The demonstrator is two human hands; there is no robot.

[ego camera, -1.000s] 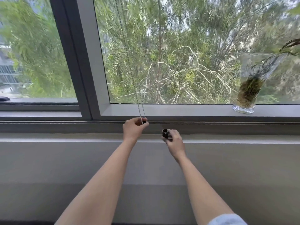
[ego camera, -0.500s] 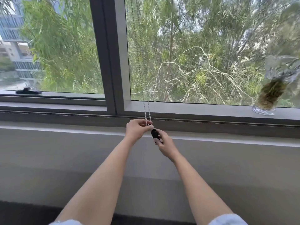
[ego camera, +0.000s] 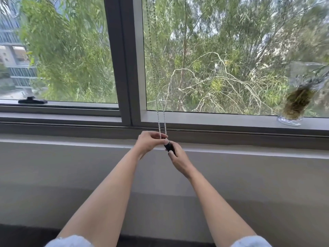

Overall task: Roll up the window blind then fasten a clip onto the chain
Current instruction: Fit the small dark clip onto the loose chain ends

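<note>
A thin white bead chain (ego camera: 161,120) hangs in two strands down the window, just right of the grey mullion. My left hand (ego camera: 148,142) pinches the bottom of the chain in front of the sill. My right hand (ego camera: 179,160) holds a small black clip (ego camera: 169,146), and the clip's top touches the chain beside my left fingertips. Whether the clip's jaws are around the chain is hidden by my fingers. The blind itself is above the view.
A grey window frame and sill (ego camera: 222,120) run across. A glass vase (ego camera: 293,106) with plant stems stands on the sill at the far right. A black window handle (ego camera: 32,101) lies at the left pane's bottom. Below is a plain grey wall (ego camera: 249,175).
My right hand has moved left with the clip until it meets the chain at my left hand. The view has swung left, shifting the vase toward the right edge.
</note>
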